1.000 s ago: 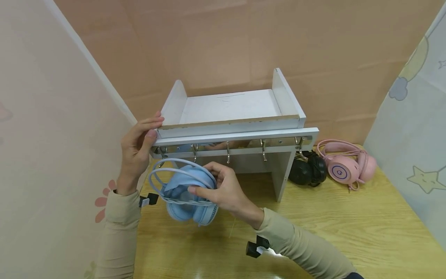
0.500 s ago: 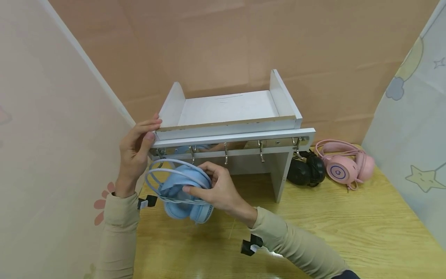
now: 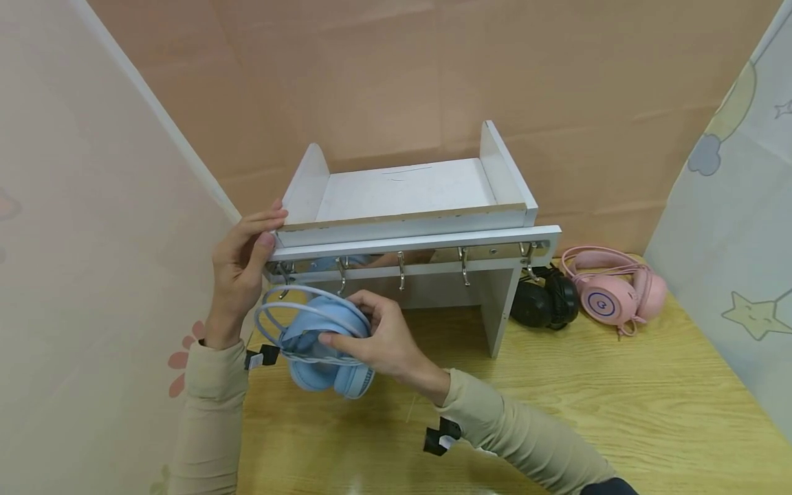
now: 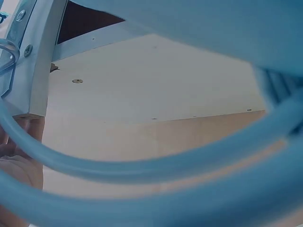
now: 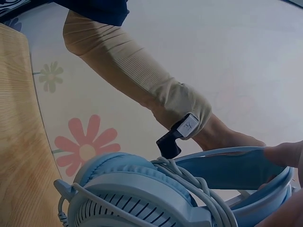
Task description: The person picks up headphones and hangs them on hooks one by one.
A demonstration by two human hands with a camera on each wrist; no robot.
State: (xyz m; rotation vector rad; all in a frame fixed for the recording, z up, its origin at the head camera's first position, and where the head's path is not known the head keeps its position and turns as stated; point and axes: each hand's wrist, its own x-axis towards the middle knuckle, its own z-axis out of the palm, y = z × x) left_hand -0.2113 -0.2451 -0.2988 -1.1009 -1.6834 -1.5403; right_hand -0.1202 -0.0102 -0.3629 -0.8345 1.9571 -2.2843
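Observation:
My right hand (image 3: pixel 386 337) holds a pair of light blue headphones (image 3: pixel 318 316) by the headband, thumb on the near side. Their cable winds around the band, and the ear cups hang lowest, as the right wrist view also shows at the ear cup (image 5: pixel 128 198). The headphones are in front of the left end of a white shelf (image 3: pixel 402 240), just below its hook rail (image 3: pixel 433 256). At that end my left hand (image 3: pixel 241 265) grips the shelf's corner, fingers on the side panel and thumb on the front board. In the left wrist view the blue bands (image 4: pixel 142 172) cross close to the camera.
Several metal hooks (image 3: pixel 402 270) line the rail. Right of the shelf, black headphones (image 3: pixel 544 302) and pink headphones (image 3: pixel 619 292) lie on the wooden table (image 3: pixel 606 385). A patterned wall sheet (image 3: pixel 93 275) stands close on the left, and a brown one (image 3: pixel 371 82) hangs behind.
My right hand has shifted slightly left with the blue headphones, which now sit a little lower against the rail. The left hand keeps its grip on the shelf corner.

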